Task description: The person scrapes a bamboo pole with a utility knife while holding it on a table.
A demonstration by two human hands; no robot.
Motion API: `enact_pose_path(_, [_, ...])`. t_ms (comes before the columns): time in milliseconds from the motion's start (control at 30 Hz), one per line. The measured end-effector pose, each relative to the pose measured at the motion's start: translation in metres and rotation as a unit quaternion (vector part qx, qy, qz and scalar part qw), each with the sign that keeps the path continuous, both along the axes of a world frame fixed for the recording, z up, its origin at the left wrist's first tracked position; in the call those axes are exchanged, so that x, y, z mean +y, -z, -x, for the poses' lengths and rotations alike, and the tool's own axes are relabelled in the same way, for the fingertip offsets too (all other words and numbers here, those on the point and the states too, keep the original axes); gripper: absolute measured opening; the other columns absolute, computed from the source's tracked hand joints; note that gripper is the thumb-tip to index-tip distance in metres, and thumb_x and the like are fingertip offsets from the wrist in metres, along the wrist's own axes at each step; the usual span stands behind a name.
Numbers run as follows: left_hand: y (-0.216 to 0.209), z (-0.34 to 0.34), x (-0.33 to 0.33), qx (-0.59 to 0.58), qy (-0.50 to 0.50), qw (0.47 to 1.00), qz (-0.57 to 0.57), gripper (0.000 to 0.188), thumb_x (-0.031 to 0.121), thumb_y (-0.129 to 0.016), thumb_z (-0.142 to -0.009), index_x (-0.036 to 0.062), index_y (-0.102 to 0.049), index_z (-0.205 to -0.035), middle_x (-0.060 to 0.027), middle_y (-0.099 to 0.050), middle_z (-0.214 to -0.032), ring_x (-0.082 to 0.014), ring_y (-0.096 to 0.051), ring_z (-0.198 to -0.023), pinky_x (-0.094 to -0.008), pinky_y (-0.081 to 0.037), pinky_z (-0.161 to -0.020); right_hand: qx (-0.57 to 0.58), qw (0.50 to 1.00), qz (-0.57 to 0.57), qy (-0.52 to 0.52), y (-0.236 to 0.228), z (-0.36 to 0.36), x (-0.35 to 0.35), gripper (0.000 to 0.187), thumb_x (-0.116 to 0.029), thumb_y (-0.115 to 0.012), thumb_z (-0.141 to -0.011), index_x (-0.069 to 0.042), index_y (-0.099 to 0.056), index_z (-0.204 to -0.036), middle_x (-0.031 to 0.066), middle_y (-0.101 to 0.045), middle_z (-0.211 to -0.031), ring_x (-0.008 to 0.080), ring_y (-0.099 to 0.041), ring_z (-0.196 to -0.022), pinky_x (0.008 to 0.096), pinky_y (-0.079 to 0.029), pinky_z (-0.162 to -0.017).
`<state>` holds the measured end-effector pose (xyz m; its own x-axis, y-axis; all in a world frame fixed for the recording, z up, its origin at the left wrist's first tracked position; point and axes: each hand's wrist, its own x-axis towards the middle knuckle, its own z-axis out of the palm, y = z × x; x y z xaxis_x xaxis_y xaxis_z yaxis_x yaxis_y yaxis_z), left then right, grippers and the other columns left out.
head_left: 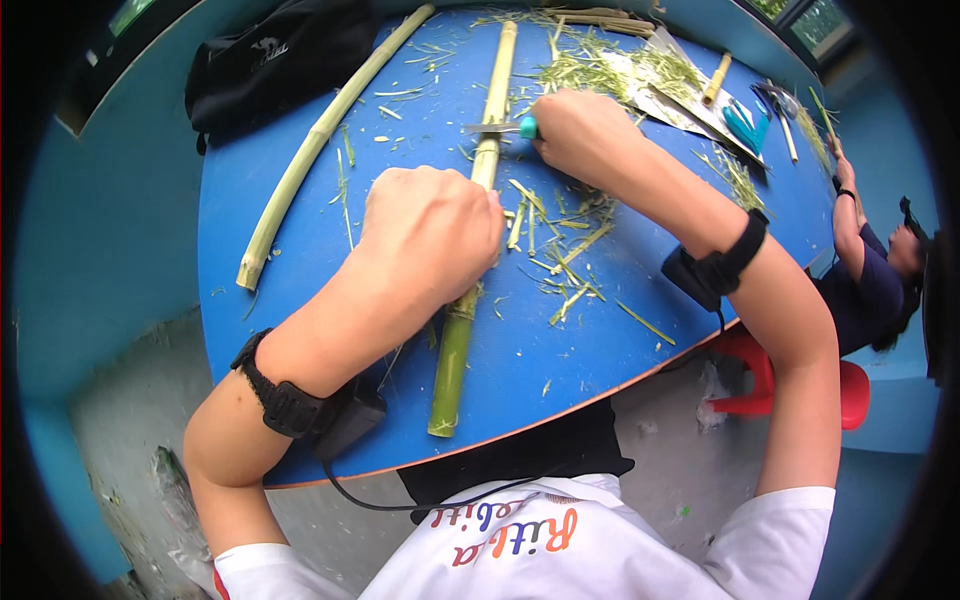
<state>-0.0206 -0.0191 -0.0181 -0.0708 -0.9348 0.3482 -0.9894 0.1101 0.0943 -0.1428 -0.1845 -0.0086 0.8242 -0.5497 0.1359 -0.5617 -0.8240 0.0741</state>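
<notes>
A long bamboo pole lies on the blue table, pointing away from me. Its near end is still green-skinned, while the far length is pale and scraped. My left hand is wrapped round the pole at its middle. In my right hand is a knife with a teal handle, gripped in a closed fist. The blade lies across the pole, beyond my left hand, and seems to touch it. Green peelings are strewn just right of the pole.
A second peeled pole lies to the left, near a black bag. Shavings heap at the far right, by a teal-handled tool and a short bamboo piece. Another person works at the right edge near a red stool.
</notes>
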Motion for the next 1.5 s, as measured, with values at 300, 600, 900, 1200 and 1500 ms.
enact_pose_path(300, [-0.003,0.008,0.000,0.004,-0.029,0.999,-0.037,0.042,0.024,-0.051,-0.090,-0.0009,-0.064,-0.058,-0.0205,-0.058,-0.055,-0.0382,-0.060,-0.053,-0.0467,-0.049,-0.055,-0.011,0.990,0.136,-0.027,0.008,0.005,-0.059,0.014,-0.008,-0.057,-0.074,0.002,-0.067,-0.073,0.0229,-0.065,-0.073,0.0377,-0.067,-0.073,0.0449,-0.054,-0.066])
enact_pose_path(600, [0.004,0.003,0.003,0.015,-0.036,0.999,-0.026,0.044,0.027,-0.052,-0.089,0.0002,-0.063,-0.056,-0.0208,-0.058,-0.055,-0.0377,-0.061,-0.051,-0.0465,-0.049,-0.054,-0.061,0.996,-0.068,0.001,-0.003,0.026,-0.033,0.018,-0.013,-0.058,-0.076,0.004,-0.064,-0.076,0.0265,-0.063,-0.076,0.0432,-0.063,-0.076,0.0491,-0.049,-0.071])
enact_pose_path(900, [0.007,0.009,0.001,0.040,-0.032,0.998,-0.045,0.045,0.029,-0.052,-0.089,0.0006,-0.064,-0.056,-0.0182,-0.057,-0.052,-0.0370,-0.059,-0.049,-0.0454,-0.048,-0.052,-0.069,0.974,-0.198,-0.089,0.005,0.012,-0.003,0.017,-0.016,-0.063,-0.079,0.001,-0.065,-0.079,0.0239,-0.062,-0.073,0.0413,-0.062,-0.074,0.0468,-0.048,-0.067])
enact_pose_path(1200, [0.007,0.010,0.004,0.050,-0.034,0.996,-0.063,0.045,0.029,-0.053,-0.089,0.0010,-0.063,-0.056,-0.0179,-0.056,-0.051,-0.0358,-0.059,-0.047,-0.0444,-0.047,-0.050,-0.051,0.977,-0.197,-0.064,0.000,0.027,0.007,0.022,-0.022,-0.064,-0.080,0.000,-0.065,-0.078,0.0221,-0.064,-0.075,0.0399,-0.063,-0.075,0.0480,-0.049,-0.070])
enact_pose_path(1500, [0.004,0.007,0.002,0.045,-0.039,0.997,-0.044,0.044,0.028,-0.055,-0.088,0.0017,-0.062,-0.053,-0.0186,-0.056,-0.050,-0.0365,-0.059,-0.047,-0.0443,-0.047,-0.049,-0.057,0.970,-0.216,-0.094,-0.005,0.023,0.012,0.051,-0.050,-0.055,-0.091,0.001,-0.059,-0.085,0.0236,-0.061,-0.076,0.0422,-0.059,-0.077,0.0487,-0.045,-0.068])
